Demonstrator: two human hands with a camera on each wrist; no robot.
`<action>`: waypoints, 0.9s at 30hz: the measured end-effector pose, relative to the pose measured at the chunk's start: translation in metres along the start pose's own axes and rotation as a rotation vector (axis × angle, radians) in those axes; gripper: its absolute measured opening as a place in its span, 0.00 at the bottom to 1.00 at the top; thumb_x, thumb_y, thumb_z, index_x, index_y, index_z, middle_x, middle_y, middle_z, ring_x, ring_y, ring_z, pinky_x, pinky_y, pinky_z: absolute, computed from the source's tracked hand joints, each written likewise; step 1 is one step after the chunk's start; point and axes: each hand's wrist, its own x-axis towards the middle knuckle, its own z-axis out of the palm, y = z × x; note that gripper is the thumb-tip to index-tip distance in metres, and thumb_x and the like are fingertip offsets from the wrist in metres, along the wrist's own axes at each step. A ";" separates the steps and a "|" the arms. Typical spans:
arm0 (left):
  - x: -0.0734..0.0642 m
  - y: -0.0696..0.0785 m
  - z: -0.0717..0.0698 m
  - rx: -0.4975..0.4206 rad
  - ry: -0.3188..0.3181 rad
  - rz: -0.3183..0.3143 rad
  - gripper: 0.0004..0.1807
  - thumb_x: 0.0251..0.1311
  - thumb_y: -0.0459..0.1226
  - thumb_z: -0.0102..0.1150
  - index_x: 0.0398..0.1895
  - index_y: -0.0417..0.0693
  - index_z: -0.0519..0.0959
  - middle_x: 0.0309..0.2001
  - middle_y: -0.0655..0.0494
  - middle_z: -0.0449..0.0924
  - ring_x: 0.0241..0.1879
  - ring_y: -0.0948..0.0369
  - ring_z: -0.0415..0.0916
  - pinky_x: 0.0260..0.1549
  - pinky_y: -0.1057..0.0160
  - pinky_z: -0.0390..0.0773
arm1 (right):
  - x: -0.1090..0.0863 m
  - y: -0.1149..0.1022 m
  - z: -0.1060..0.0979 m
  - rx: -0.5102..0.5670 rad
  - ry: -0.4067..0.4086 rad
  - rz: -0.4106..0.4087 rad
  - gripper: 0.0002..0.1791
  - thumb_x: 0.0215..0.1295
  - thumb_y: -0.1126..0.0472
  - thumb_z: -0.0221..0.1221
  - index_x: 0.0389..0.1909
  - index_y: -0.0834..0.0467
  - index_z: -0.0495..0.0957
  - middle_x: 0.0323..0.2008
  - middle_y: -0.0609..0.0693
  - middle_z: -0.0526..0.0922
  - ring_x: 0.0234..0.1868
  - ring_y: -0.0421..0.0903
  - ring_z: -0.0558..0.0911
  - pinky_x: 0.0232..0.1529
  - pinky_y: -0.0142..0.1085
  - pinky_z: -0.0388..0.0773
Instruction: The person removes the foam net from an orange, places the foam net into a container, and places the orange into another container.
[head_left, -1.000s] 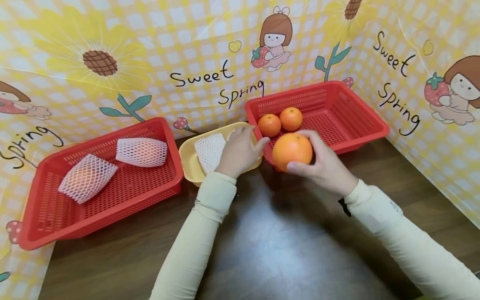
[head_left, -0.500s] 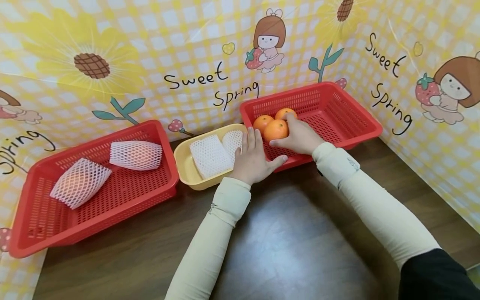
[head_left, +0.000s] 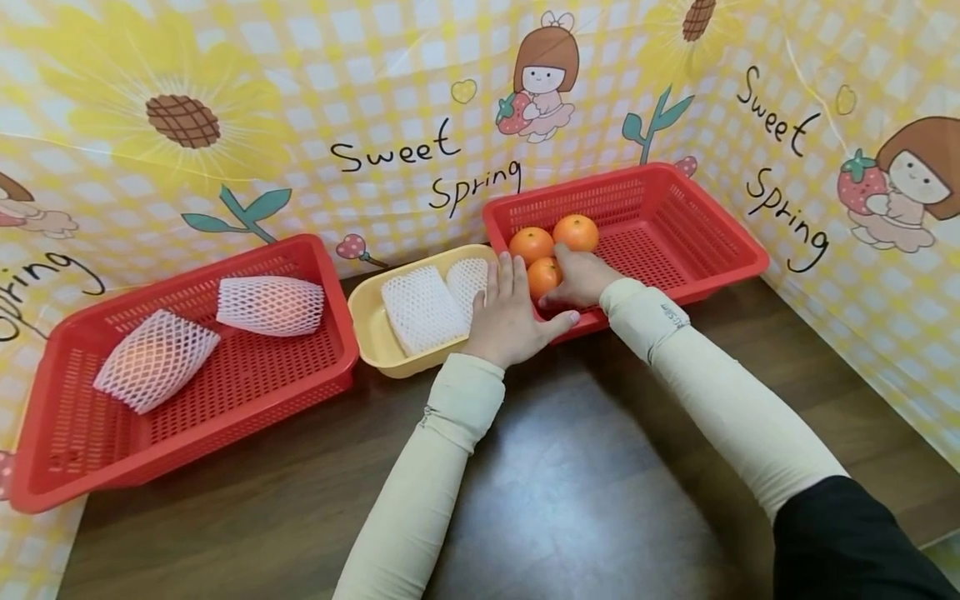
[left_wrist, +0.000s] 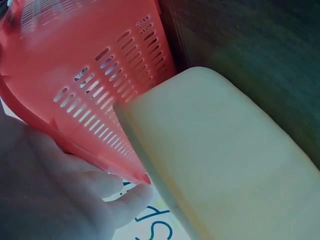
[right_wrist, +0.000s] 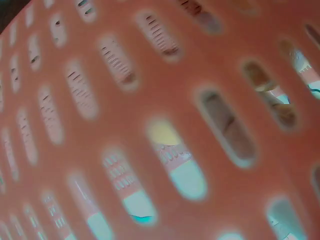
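Head view, orange [head_left: 542, 275] lowered, now in basket [head_left: 697, 218]

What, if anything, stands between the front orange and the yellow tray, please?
Two things: the left end wall of the right red basket, and the left hand, which hides the right end of the yellow tray in the head view. Nothing visible separates the right hand from the front orange.

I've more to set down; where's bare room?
Free: table between the sleeves; right red basket, right of the right hand; left red basket, in front of its right netted fruit. Crowded: the right basket's left end, where that hand grips one of three oranges, and the yellow tray, with foam nets and the left hand at its right end.
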 end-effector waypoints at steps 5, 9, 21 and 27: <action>-0.002 0.001 -0.001 -0.009 -0.001 0.000 0.64 0.59 0.75 0.46 0.81 0.42 0.36 0.81 0.46 0.28 0.79 0.51 0.23 0.72 0.41 0.45 | 0.003 0.001 0.002 -0.023 0.000 0.020 0.54 0.61 0.44 0.69 0.76 0.66 0.50 0.65 0.67 0.70 0.64 0.61 0.72 0.67 0.54 0.64; -0.003 0.001 -0.002 -0.020 -0.008 -0.002 0.64 0.59 0.75 0.46 0.81 0.43 0.35 0.81 0.47 0.27 0.79 0.50 0.23 0.71 0.40 0.45 | 0.003 0.001 0.004 -0.041 0.009 0.026 0.53 0.60 0.42 0.69 0.74 0.65 0.51 0.62 0.67 0.73 0.61 0.61 0.75 0.65 0.54 0.66; -0.006 -0.012 0.000 -0.070 0.016 0.117 0.59 0.64 0.70 0.47 0.81 0.41 0.38 0.81 0.44 0.29 0.79 0.50 0.24 0.72 0.43 0.41 | -0.009 -0.013 -0.003 -0.053 0.092 0.016 0.54 0.62 0.42 0.67 0.76 0.67 0.51 0.67 0.68 0.69 0.65 0.64 0.72 0.63 0.57 0.67; -0.035 -0.030 -0.024 -0.039 -0.129 0.181 0.55 0.67 0.63 0.54 0.82 0.43 0.40 0.81 0.46 0.32 0.79 0.54 0.32 0.73 0.46 0.45 | -0.030 -0.053 -0.010 -0.063 0.239 -0.009 0.44 0.65 0.46 0.65 0.73 0.65 0.60 0.63 0.68 0.71 0.60 0.64 0.74 0.58 0.60 0.72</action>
